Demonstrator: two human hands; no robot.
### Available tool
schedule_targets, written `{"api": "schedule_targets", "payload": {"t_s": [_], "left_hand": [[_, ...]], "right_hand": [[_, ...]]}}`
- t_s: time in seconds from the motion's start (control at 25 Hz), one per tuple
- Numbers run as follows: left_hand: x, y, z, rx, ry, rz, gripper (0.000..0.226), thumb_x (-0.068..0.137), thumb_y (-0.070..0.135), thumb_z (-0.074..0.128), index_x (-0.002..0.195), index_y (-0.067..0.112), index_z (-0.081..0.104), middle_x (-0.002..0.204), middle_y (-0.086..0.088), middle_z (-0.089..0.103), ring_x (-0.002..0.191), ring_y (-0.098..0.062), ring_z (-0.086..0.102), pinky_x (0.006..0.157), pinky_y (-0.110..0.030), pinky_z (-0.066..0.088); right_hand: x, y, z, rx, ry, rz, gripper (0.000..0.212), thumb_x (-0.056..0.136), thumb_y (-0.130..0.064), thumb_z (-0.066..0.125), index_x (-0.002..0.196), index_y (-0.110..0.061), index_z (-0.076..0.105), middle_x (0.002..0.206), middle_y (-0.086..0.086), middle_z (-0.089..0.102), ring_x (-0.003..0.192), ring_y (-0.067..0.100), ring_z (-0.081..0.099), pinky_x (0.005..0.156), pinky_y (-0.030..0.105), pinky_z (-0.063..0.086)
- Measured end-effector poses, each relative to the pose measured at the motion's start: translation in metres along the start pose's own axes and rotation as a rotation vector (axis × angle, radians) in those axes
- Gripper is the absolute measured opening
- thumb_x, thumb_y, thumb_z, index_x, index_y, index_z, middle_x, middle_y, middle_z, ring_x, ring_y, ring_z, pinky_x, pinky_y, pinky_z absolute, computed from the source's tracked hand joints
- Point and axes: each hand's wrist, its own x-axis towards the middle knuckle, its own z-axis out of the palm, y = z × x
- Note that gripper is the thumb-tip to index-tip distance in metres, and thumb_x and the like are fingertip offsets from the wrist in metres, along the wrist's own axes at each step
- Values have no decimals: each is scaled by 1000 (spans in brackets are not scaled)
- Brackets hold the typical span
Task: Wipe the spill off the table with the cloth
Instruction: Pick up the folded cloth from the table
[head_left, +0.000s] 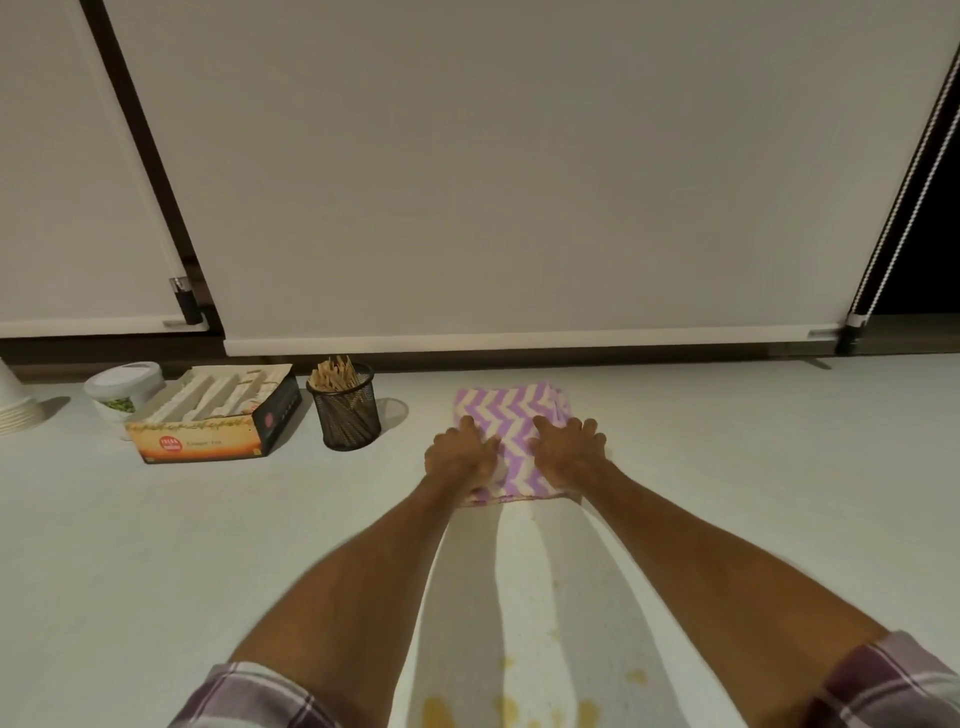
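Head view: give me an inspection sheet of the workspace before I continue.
Surface: pale table, yellow spill patches at the near edge, unwiped.
Job's things: purple chevron cloth, folded flat, far from the spill.
Clutter: tea box, mesh cup of sticks, lidded jar, stacked paper cups, all far left.
Grippers: left hand and right hand pressed flat on the cloth.
Cables: bead cord at right blind.
Surroundings: lowered roller blinds.
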Motion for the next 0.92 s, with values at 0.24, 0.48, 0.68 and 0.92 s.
{"api": "schedule_targets", "payload": {"t_s": [0.24, 0.48, 0.68, 0.92], "left_hand": [[18, 13, -19, -665, 76, -373, 44, 90, 16, 64, 128, 3, 46, 118, -17, 58, 108, -31, 62, 95, -36, 53], [-1, 9, -39, -882, -51, -417, 36, 86, 6, 65, 120, 1, 53, 99, -13, 58, 87, -24, 58, 84, -37, 53], [-60, 12, -72, -1013, -117, -198, 51, 89, -9, 56, 133, 15, 50, 118, -14, 58, 102, -25, 57, 95, -44, 51], [-145, 28, -97, -1037, -110, -129, 41, 91, -2, 55, 131, 8, 56, 118, -14, 58, 108, -25, 57, 98, -43, 52]], "right_hand": [[5, 4, -19, 539, 35, 77, 44, 92, -22, 63, 133, -16, 51, 136, 15, 48, 123, 32, 49, 104, 38, 45], [-6, 15, -46, 977, -194, 140, 65, 82, 1, 69, 139, -23, 47, 136, 13, 44, 116, 32, 51, 87, 36, 51], [-59, 27, -69, 1075, -257, 42, 68, 81, -4, 72, 140, -22, 44, 131, 14, 49, 108, 28, 57, 79, 34, 57], [-156, 35, -107, 1133, -174, -2, 74, 79, -1, 74, 142, -24, 44, 129, 12, 50, 100, 25, 61, 65, 30, 58]]}}
